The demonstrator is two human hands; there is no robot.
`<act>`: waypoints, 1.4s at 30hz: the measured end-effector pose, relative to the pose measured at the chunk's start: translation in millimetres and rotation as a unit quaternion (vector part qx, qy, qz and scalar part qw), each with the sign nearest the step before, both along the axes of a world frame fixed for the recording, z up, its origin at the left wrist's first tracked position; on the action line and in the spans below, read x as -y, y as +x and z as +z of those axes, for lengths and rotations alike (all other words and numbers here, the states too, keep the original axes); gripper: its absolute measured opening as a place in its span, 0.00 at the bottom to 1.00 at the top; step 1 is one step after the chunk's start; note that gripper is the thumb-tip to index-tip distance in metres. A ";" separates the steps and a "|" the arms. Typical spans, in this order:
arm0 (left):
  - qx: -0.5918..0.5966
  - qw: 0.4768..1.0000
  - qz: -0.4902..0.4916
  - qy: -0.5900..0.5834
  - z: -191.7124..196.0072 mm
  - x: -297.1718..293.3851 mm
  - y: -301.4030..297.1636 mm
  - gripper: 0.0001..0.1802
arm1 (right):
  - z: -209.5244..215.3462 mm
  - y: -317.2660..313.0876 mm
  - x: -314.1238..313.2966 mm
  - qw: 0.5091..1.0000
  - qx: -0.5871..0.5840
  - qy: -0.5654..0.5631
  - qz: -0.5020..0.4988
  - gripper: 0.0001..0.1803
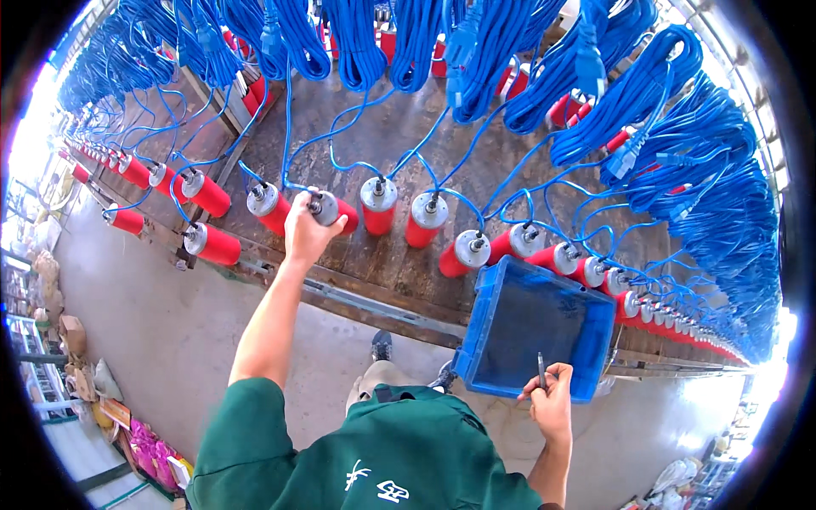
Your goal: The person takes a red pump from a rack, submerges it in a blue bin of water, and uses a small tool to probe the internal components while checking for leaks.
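From here I see the person's left hand point(310, 228) with its grip closed around a red cylinder point(347, 212) near the front of the table point(374, 270). The silver-capped end points left and the red body runs right, so its long axis seems tipped sideways, though the fingers hide part of it. The right hand point(554, 401), well apart, pinches a dark pen point(541, 371) over the near edge of a blue bin point(480, 331). Capped neighbours point(378, 206) crowd both sides of the held one; blue cords point(357, 51) hang beyond, their loose leads crossing behind.
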State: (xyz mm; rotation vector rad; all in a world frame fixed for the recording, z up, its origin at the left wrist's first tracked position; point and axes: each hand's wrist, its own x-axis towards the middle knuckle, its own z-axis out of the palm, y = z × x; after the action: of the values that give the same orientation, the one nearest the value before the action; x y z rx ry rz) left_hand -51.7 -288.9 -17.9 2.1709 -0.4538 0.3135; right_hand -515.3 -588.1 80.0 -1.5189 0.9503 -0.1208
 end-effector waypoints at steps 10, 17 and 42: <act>-0.273 0.927 -0.018 -0.255 85.9 4.8 -192.1 0.29 | 35.3 -23.1 44.0 0.994 -0.017 0.081 0.076 0.16; -0.460 0.789 -0.007 -0.407 73.2 89.3 -266.8 0.31 | 10.8 -67.5 82.5 0.993 0.016 0.098 0.061 0.12; -0.554 0.756 -0.099 -0.333 30.1 141.5 -273.9 0.39 | -36.7 -16.0 87.9 0.978 0.179 0.060 0.089 0.12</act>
State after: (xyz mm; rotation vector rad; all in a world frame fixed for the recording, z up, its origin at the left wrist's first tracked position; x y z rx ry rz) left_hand -325.6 -430.5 12.3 1.2457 0.1295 -0.8149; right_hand -531.3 -676.0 43.3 -1.4045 0.5224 -0.1976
